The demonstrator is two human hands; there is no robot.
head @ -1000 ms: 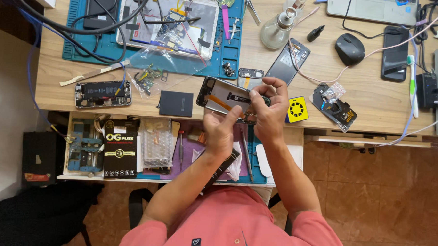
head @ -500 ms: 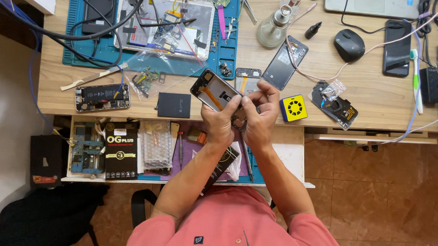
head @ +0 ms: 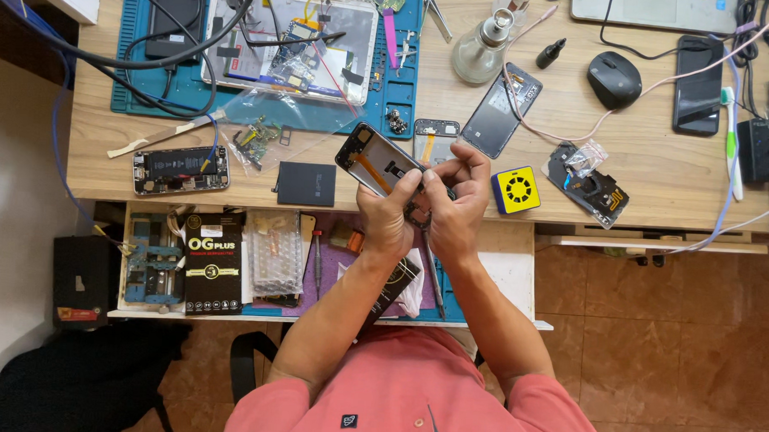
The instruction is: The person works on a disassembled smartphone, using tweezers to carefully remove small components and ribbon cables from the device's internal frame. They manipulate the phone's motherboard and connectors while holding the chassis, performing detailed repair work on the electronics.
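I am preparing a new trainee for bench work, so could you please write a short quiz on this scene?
1. True or false: both hands hold the opened phone above the front edge of the wooden desk.
2. Which thing lies just to the right of the right hand? A) a computer mouse B) a small yellow square box C) a glass bottle
3. Fill in: the left hand is above an open ____ full of tools.

Key
1. True.
2. B, the yellow box; the mouse and bottle lie farther back.
3. Drawer.
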